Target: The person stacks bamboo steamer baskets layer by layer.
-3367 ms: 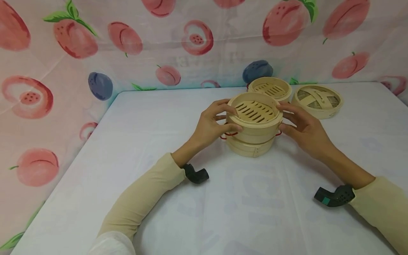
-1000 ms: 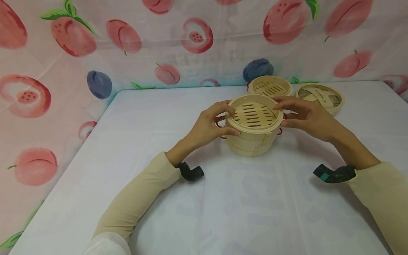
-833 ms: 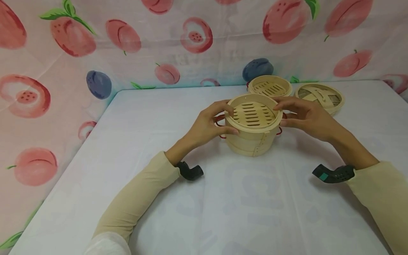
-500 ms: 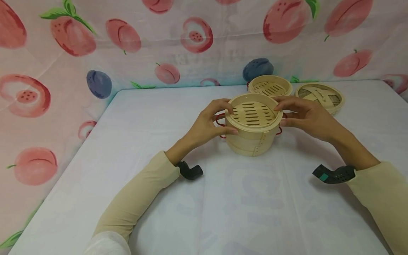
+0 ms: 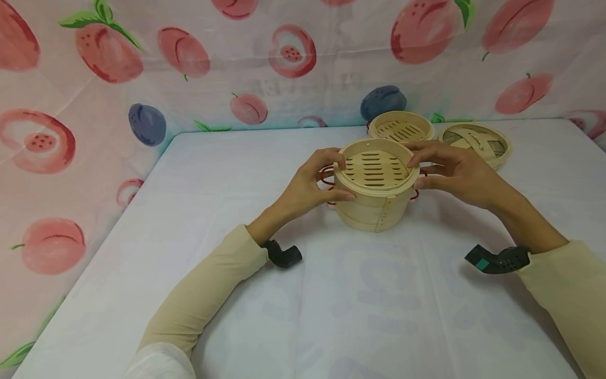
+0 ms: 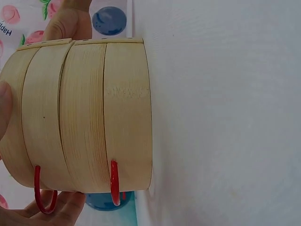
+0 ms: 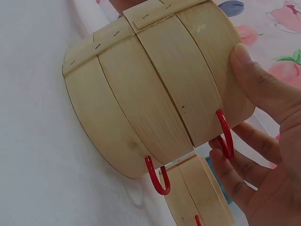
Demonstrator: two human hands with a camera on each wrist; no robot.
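Note:
Two round bamboo steamer baskets stand stacked on the white table. The upper basket shows its slotted floor, and the lower basket sits under it with its rim against it. My left hand grips the upper basket's left side, thumb on the front wall and fingers at the rim. On the opposite side my right hand holds the same basket, thumb on the wall, fingers behind. Stapled seams of both baskets line up at the front. Red handles stick out at the sides, one above another.
Behind the stack stands another bamboo steamer basket, slotted floor up. A woven bamboo lid with a strap handle lies to its right, partly behind my right hand. A fruit-printed cloth hangs along the table's back edge.
Since the oldest frame the upper basket has turned, bringing its seam to the front over the lower one's, and settled closer onto it. My right hand shifted its hold. The last second shows hardly any motion.

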